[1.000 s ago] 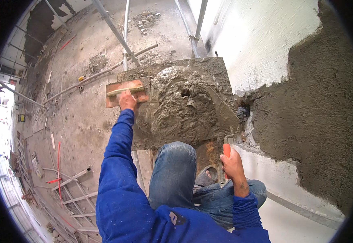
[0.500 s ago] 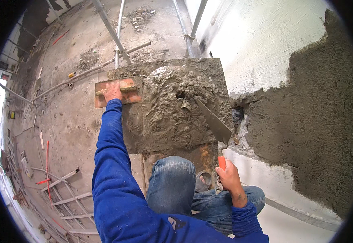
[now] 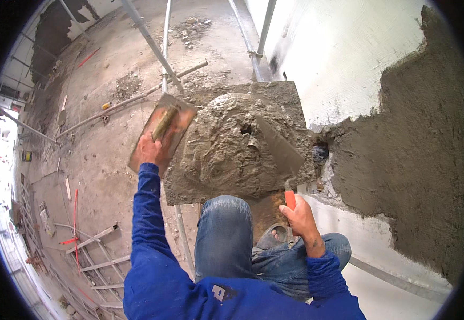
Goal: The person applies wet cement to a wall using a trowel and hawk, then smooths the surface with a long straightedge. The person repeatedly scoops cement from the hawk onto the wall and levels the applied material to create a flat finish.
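Observation:
A heap of wet grey mortar (image 3: 224, 154) covers most of a flat board (image 3: 176, 194) in front of me. My left hand (image 3: 151, 150) is closed on the near end of the wooden handle of a plastering float (image 3: 181, 127), whose plate has orange patches. The float lies slantwise at the board's left edge; whether it touches the board I cannot tell. With its fingers wrapped round an orange handle, my right hand (image 3: 299, 216) grips a pointed trowel (image 3: 281, 149). The trowel's blade lies over the right side of the heap, its tip against the mortar.
Right of the board stands a white wall (image 3: 344, 64), partly coated in grey mortar (image 3: 402, 165). Metal scaffold poles (image 3: 149, 40) rise beyond the board. Far below on the left are the dusty floor (image 3: 98, 176), a ladder-like frame (image 3: 101, 266) and rubble (image 3: 192, 29).
My left hand has drawn the float nearer and turned it from lying crosswise to a steep slant. The trowel in my right hand has barely moved. The whole view has shifted slightly.

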Demonstrator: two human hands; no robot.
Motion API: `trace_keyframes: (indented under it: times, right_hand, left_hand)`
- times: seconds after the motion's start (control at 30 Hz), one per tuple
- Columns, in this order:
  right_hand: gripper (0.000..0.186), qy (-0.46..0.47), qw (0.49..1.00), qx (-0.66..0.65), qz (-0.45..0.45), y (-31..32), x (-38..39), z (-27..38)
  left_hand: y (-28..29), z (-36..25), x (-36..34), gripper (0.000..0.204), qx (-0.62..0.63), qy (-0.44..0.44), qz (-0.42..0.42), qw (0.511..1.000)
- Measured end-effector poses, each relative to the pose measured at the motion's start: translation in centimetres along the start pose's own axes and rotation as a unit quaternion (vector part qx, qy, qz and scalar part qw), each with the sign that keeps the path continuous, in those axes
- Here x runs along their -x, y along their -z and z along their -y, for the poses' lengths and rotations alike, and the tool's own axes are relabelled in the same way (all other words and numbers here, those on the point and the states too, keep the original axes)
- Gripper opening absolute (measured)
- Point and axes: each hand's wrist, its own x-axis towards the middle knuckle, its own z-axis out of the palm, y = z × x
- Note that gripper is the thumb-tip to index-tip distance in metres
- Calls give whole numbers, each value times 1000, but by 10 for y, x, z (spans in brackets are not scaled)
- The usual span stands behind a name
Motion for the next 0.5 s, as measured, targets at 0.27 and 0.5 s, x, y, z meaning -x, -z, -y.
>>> trace_keyframes:
  times: [0.27, 0.5]
  right_hand:
    - [44, -28, 987, 153, -34, -38, -56, -1]
    - [36, 70, 950, 160, 258, -120, -63, -32]
  left_hand:
    - [107, -156, 0, 21, 484, 50, -133, 863]
    - [104, -235, 16, 17, 510, 54, -217, 830]
